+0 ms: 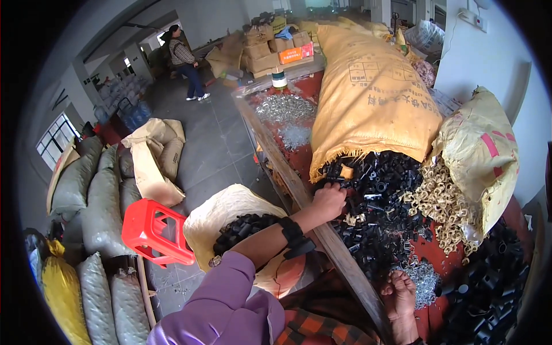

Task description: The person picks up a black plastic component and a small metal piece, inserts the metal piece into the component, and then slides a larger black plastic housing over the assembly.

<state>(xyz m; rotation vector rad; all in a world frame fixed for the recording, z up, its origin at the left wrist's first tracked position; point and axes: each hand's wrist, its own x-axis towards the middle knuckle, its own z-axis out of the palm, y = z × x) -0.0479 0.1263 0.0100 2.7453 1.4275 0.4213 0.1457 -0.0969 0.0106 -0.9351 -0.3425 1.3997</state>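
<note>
My left hand (329, 200) reaches over the table's wooden edge to the near left side of a heap of black plastic parts (379, 187). Its fingers are curled at the heap, and whatever they hold is hidden. A black band (294, 237) circles my left wrist, below which a purple sleeve shows. Lower right, my right hand (399, 292) is closed, thumb against fingers, beside a small pile of silvery metal pieces (424, 283). I cannot make out anything in its grip. The black heap spills from the mouth of a large orange woven sack (374, 98).
Beige clip-like parts (440, 201) lie before a pale sack (480, 155). A wooden rail (345, 253) edges the red table. Left of it stand an open sack of black parts (230, 201) and a red stool (155, 233). Another person (183, 60) is at the back left.
</note>
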